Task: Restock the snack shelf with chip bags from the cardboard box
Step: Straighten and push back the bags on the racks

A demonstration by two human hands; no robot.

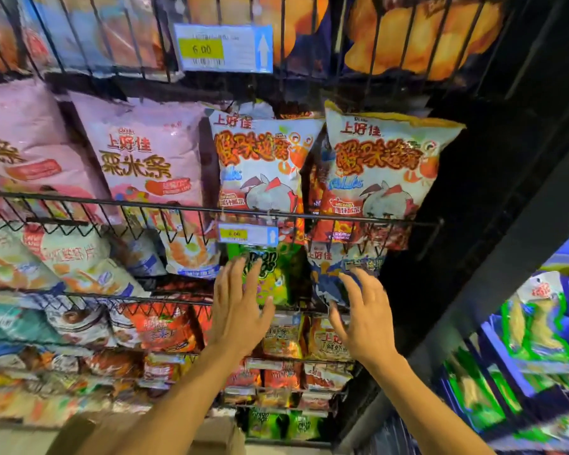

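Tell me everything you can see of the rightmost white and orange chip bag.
The white chip bag is glossy plastic, with orange-red lettering, a cartoon figure and a yellow top seam. It stands roughly upright behind the black wire rail, beside a matching bag on its left. Neither left hand nor right hand touches it.

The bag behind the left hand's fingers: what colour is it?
The bag is bright green with yellowish patches, seen best in the head view.

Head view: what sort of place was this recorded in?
Most likely a shop's snack aisle, perhaps a convenience store or supermarket: black wire shelves packed with chip bags, price tags with yellow price patches clipped to the rails, and more packaged goods on the neighbouring rack at right.
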